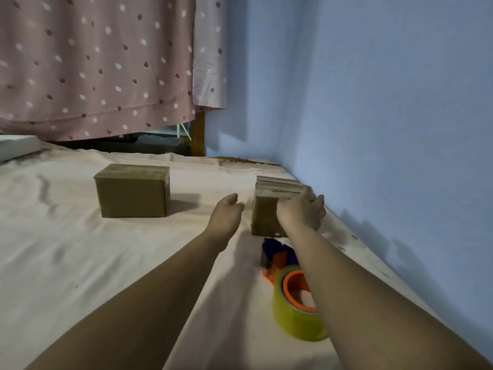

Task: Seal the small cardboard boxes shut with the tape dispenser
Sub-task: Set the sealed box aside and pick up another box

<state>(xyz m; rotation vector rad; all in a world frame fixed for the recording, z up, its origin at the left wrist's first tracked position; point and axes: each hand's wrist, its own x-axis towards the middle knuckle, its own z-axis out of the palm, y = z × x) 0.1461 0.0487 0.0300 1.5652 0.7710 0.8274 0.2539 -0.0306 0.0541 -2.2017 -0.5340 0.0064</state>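
Centre-right, our R hand (301, 209) curls its fingers over the box (266, 214) top edge. L hand (226, 209) is loosely open and empty beside it. Tape dispenser (293, 295) lies lower right. We'd pull the box closer and press flaps flat w/ L before taping.

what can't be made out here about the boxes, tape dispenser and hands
Head view: the right box has its right side hidden behind the right hand and forearm.
Head view: the right hand's finger grip, seen only from behind.
Head view: the tape dispenser has its right part covered by the right forearm.
Head view: the white object at left is cut by the frame edge.
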